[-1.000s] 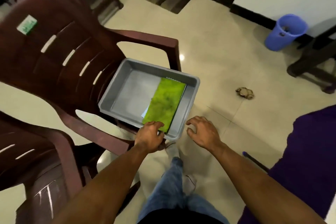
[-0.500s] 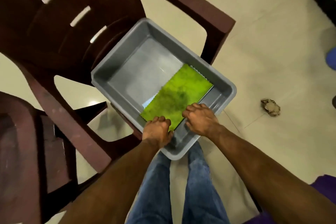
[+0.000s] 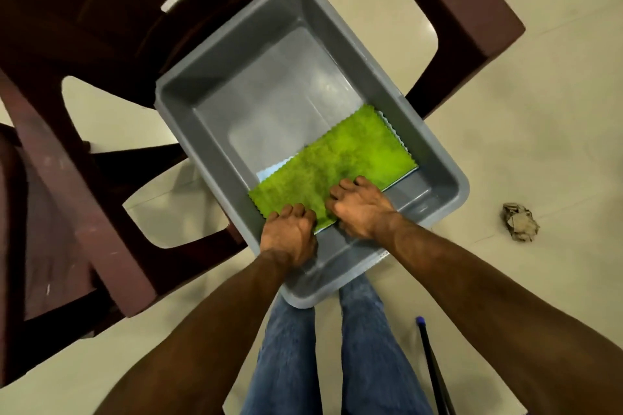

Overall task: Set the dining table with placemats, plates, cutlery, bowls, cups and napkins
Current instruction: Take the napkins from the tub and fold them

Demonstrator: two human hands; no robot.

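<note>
A grey plastic tub (image 3: 215,131) rests on the seat of a dark brown plastic chair (image 3: 111,30). Inside it, against the right wall, lies a green napkin (image 3: 350,155) with a zigzag edge, and a light blue one peeks out beneath it. My left hand (image 3: 289,233) is at the napkin's near corner with curled fingers on its edge. My right hand (image 3: 361,209) presses its fingertips on the napkin's near end. Whether either hand has pinched the cloth is hidden by the fingers.
A second brown chair (image 3: 50,246) stands at the left. A crumpled brown paper ball (image 3: 521,222) lies on the cream tiled floor at the right. A dark stick with a blue tip (image 3: 429,357) leans by my right leg.
Both hands have moved from the tub's near rim into the tub and onto the green napkin. The view has dropped closer over the tub.
</note>
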